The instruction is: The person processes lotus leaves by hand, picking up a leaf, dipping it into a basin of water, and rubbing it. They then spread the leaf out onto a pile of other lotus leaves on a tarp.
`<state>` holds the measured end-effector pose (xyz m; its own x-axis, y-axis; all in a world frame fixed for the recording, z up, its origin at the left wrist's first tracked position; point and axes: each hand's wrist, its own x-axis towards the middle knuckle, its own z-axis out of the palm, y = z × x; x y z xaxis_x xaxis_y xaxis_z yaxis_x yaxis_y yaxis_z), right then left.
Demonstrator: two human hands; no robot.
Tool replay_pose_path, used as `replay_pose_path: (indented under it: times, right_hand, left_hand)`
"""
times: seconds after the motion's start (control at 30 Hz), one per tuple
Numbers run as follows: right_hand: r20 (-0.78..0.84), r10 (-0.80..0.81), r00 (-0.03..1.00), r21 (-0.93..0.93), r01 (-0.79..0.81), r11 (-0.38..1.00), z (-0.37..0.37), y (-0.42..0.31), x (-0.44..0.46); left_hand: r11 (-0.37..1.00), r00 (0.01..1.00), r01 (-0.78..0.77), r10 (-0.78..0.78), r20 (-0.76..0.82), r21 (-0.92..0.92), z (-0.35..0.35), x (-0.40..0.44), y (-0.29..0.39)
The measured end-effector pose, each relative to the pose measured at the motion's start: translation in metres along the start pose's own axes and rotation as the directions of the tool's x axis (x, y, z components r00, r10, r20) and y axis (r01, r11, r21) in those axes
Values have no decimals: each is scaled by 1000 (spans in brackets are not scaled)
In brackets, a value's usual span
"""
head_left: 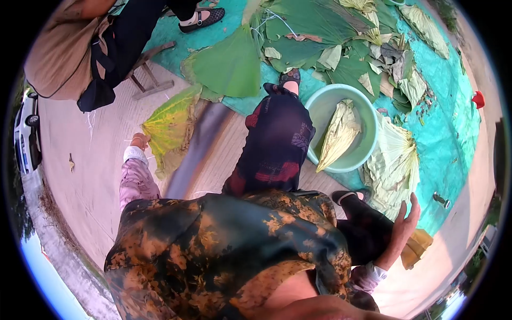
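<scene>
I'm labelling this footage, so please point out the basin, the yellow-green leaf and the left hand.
Basin (368, 124), head view, on its inner wall.
Yellow-green leaf (173, 121), head view, middle of its surface.
Left hand (140, 141), head view, on its middle.

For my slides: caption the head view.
Left hand holds a yellow-green, fan-shaped leaf; open right hand near a pale crumpled leaf.

A single large leaf (170, 120), yellow mottled with green, is pinched at one edge in the left hand (140, 141), its veins fanning out from near the fingers. It spreads away to the right in a broad wedge, brown and ragged along the far margin and dull tan at its lower end. It appears over the pale paved ground, though whether it touches is unclear.
</scene>
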<state>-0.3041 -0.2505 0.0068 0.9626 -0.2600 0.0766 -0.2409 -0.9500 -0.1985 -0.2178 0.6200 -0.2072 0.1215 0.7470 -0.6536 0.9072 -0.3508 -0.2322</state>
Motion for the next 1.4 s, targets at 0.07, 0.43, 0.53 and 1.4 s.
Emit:
replay_pose_path:
  times: [0.07, 0.43, 0.53, 1.4]
  right_hand:
    - [11, -5, 1000, -34, 5, 999, -1, 1, 0]
    - [50, 96, 994, -81, -91, 993, 6, 3, 9]
    - [108, 174, 979, -89, -165, 982, 3, 5, 14]
    - [-9, 77, 997, 242, -73, 968, 12, 20, 28]
  left_hand:
    - [997, 881, 3, 33, -472, 74, 3, 53, -23]
    - [484, 501, -863, 782, -372, -144, 116, -107, 360]
    - [585, 556, -811, 762, -333, -16, 165, -188, 420]
    - [45, -19, -565, 998, 68, -824, 66, -361, 349]
